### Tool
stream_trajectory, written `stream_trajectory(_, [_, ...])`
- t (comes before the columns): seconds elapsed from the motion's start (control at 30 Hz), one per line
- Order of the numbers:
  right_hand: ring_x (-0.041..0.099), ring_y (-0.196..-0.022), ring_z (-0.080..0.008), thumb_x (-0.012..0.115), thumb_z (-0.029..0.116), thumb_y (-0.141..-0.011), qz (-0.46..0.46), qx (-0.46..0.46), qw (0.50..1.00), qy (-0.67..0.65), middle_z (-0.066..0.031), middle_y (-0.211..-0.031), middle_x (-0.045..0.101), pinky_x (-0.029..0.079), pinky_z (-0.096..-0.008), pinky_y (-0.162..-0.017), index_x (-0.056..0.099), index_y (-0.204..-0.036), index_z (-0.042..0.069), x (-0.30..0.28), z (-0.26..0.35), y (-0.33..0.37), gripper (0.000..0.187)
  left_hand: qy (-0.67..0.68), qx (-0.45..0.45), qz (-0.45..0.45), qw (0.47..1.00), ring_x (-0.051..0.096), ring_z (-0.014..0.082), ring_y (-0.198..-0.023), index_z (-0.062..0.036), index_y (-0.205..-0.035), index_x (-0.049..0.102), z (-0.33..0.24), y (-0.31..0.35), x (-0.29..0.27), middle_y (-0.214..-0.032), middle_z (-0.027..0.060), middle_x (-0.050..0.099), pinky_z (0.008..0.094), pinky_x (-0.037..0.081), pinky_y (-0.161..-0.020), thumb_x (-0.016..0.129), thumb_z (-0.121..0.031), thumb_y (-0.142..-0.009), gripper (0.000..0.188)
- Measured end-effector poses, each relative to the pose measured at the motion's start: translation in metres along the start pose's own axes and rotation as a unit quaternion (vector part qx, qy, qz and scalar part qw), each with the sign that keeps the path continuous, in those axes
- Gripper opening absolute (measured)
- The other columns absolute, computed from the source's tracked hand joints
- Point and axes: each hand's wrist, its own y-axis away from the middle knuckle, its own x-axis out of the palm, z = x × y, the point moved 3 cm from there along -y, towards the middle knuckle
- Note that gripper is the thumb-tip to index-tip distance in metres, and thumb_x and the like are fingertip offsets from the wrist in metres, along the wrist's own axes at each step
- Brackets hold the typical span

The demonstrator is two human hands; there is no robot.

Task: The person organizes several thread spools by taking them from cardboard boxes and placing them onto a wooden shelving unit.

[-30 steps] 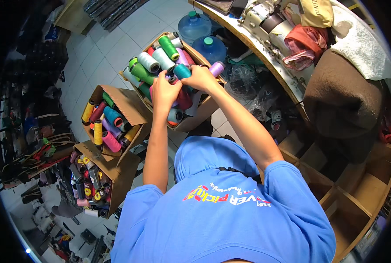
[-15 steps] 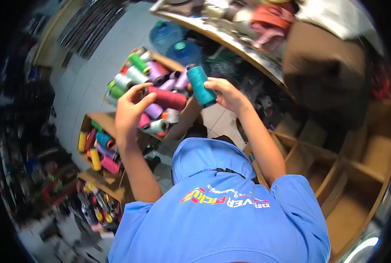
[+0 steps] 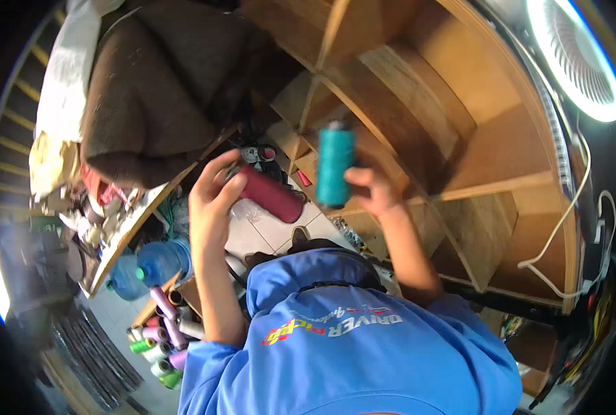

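Several parts are hard to make out: motion blurs the fingers of my right hand (image 3: 376, 192), my left forearm and sleeve cover part of a cluster of purple, white and green thread spools (image 3: 159, 351), and the dark rim of the view cuts off a round, white, ribbed fixture (image 3: 574, 59). My left hand (image 3: 211, 200) is closed, thumb against fingers, about the upper-left end of a dark red, cylindrical thread spool (image 3: 273, 197); those fingers hide that end, while the body slopes down to their right. My right hand grips a teal, cylindrical thread spool (image 3: 336, 166), nearly upright; its thumb lies against the spool's right side, and I cannot tell how the remaining fingers sit. The two spools are apart, between my hands, in front of a brown wooden compartmented shelf (image 3: 496, 185).
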Motion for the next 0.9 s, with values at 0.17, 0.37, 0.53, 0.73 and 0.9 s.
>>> stream_trajectory(0.17, [0.053, -0.109, -0.0241, 0.062, 0.021, -0.077, -0.157, -0.144, 0.976, 0.034, -0.0163, -0.114, 0.056, 0.042, -0.0394, -0.094, 0.042, -0.127, -0.002, -0.037, 0.048, 0.042, 0.058, -0.005, -0.022, 0.11, 0.994, 0.058, 0.0096, -0.083, 0.0026, -0.12, 0.049, 0.005, -0.063, 0.074, -0.094, 0.0063, 0.063, 0.0221, 0.045, -0.074, 0.065, -0.014, -0.083, 0.044])
stream_trajectory(0.37, [0.053, -0.109, -0.0238, 0.06, 0.018, -0.078, -0.241, -0.26, 0.933, 0.057, -0.0174, -0.117, 0.055, 0.041, -0.0381, -0.095, 0.043, -0.125, -0.003, -0.03, 0.061, 0.065, 0.054, -0.077, -0.013, 0.219, 0.973, 0.059, 0.0103, -0.085, 0.0013, -0.12, 0.05, -0.006, -0.109, 0.118, -0.102, 0.0087, 0.063, 0.0215, 0.046, -0.073, 0.064, -0.02, -0.084, 0.044])
stream_trajectory(0.53, [0.055, -0.109, -0.0258, 0.062, 0.022, -0.079, -0.305, -0.302, 0.9, 0.076, -0.0189, -0.12, 0.054, 0.044, -0.039, -0.093, 0.04, -0.128, -0.005, -0.014, 0.039, 0.096, 0.06, -0.02, -0.045, 0.322, 0.946, 0.059, 0.0179, -0.088, 0.002, -0.122, 0.047, 0.008, -0.113, 0.148, -0.099, 0.0111, 0.06, 0.0315, 0.048, -0.078, 0.051, -0.017, -0.089, 0.038])
stream_trajectory(0.73, [0.055, -0.1, -0.0157, 0.061, 0.013, -0.079, -0.439, -0.329, 0.832, 0.084, -0.0107, -0.109, 0.059, 0.043, -0.029, -0.087, 0.047, -0.125, -0.003, 0.017, 0.027, 0.144, 0.051, 0.061, -0.197, 0.381, 0.901, 0.055, 0.015, -0.062, 0.0032, -0.118, 0.048, 0.025, -0.047, 0.19, -0.078, 0.0095, 0.058, 0.0268, 0.047, -0.057, 0.054, -0.022, -0.086, 0.041])
stream_trajectory(0.9, [0.054, -0.099, -0.0156, 0.06, 0.012, -0.078, -0.45, -0.313, 0.831, 0.096, -0.0116, -0.109, 0.059, 0.043, -0.0292, -0.087, 0.048, -0.123, -0.003, 0.029, 0.022, 0.173, 0.049, -0.022, -0.15, 0.456, 0.877, 0.055, 0.0117, -0.06, 0.0049, -0.115, 0.05, 0.005, 0.001, 0.221, -0.077, 0.0073, 0.059, 0.0231, 0.044, -0.053, 0.071, -0.01, -0.076, 0.046])
